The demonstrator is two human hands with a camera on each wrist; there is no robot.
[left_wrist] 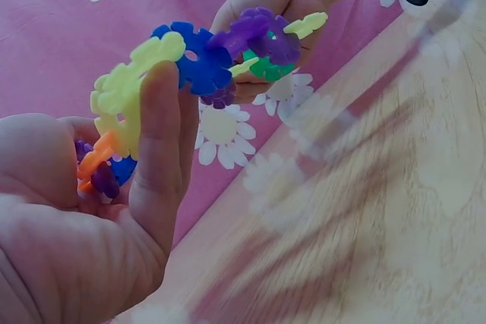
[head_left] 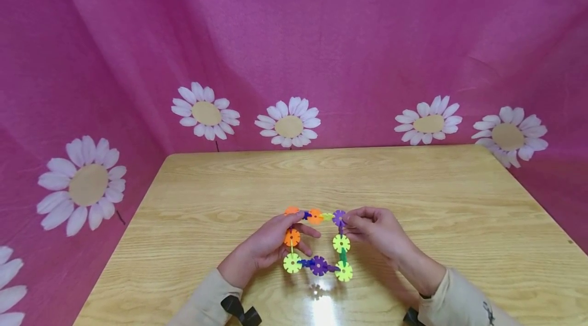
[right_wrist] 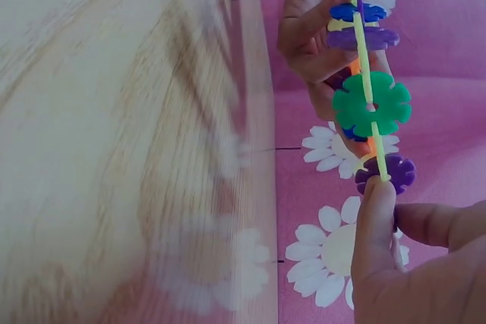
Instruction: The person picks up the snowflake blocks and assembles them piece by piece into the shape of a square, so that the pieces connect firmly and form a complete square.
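Observation:
A square ring of interlocking plastic snowflake discs (head_left: 318, 266) is held up above the table, in orange, yellow, purple, blue and green. My left hand (head_left: 268, 242) grips its left side, thumb over the far left corner and other fingers behind. At the far right corner, my right hand (head_left: 383, 231) pinches a purple disc (head_left: 339, 218) between thumb and fingers. The right wrist view shows that pinch beside a green disc (right_wrist: 372, 104) set crosswise on the yellow ones. In the left wrist view, a yellow disc (left_wrist: 121, 96) lies against the left fingers, with part of the ring hidden behind them.
The wooden table (head_left: 220, 188) spreads out under both hands, with a bright reflection near its front. Behind it hangs a pink cloth (head_left: 321, 50) printed with white daisies. Black straps (head_left: 241, 310) are worn near the sleeves.

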